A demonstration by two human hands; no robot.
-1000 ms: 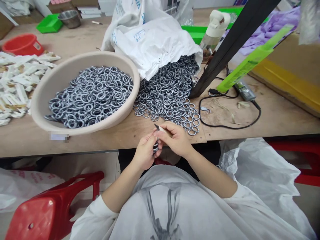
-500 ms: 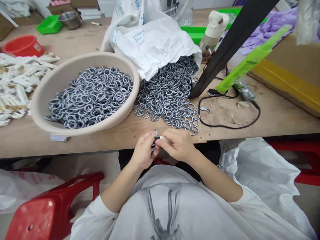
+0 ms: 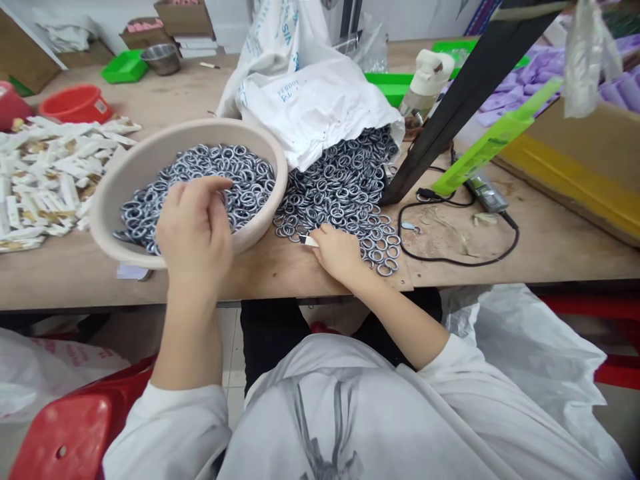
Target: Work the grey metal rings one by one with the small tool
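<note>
My left hand (image 3: 195, 230) is raised over the near side of a beige basin (image 3: 115, 243) of grey metal rings (image 3: 247, 170). Its index finger points to the right with the thumb apart, and no object shows in it. On the tabletop, my right hand (image 3: 337, 253) rests at the front edge of a heap of similar rings (image 3: 345, 190). Between its fingers is a small white tool with a dark tip (image 3: 309, 241), its exact kind unclear. Whether the right fingertips also touch a ring is hidden.
A white sack (image 3: 320, 93) lies with its mouth toward me, rings spilling out. A dark slanted post (image 3: 450, 113), a green strip (image 3: 493, 150) and a black cable (image 3: 450, 262) are on the right. White pieces (image 3: 50, 180) are piled left, near a red bowl (image 3: 75, 103).
My hands, together at the table edge before, are now apart. The left has moved left and up over the basin; the right has moved forward to the heap, keeping the small tool.
</note>
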